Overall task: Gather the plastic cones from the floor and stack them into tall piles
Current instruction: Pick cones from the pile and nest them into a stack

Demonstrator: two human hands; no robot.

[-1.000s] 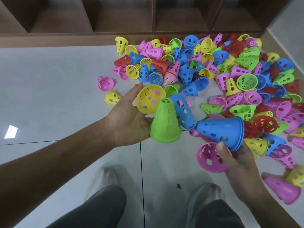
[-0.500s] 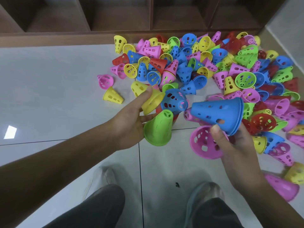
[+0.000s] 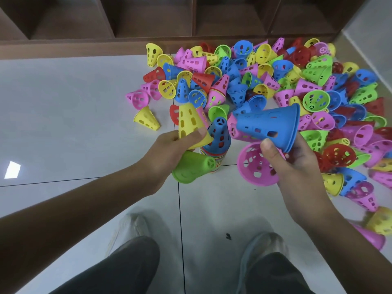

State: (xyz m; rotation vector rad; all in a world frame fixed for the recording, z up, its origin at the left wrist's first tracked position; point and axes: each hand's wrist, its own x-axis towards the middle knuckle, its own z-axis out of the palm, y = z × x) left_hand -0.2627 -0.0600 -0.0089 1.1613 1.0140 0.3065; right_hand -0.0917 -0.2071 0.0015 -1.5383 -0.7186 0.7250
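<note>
Above the tiled floor (image 3: 63,124), left hand (image 3: 167,149) clutches yellow cone (image 3: 188,124) and green cone (image 3: 193,166) beside the striped stack (image 3: 214,153); right hand (image 3: 297,166) pinches blue cones (image 3: 269,126) and pink cone (image 3: 254,166). Light, stiff, perforated plastic, probably best held by the rims.

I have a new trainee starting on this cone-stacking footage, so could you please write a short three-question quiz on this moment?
1. True or false: the left hand holds a yellow cone and a green cone.
2. Which colours are the cones in the right hand? A) red and yellow B) blue and pink C) green and red
3. What colour is the top cone on the standing stack between the hands?

Key
1. True.
2. B: the blue cone and the pink cone.
3. Blue.
</note>
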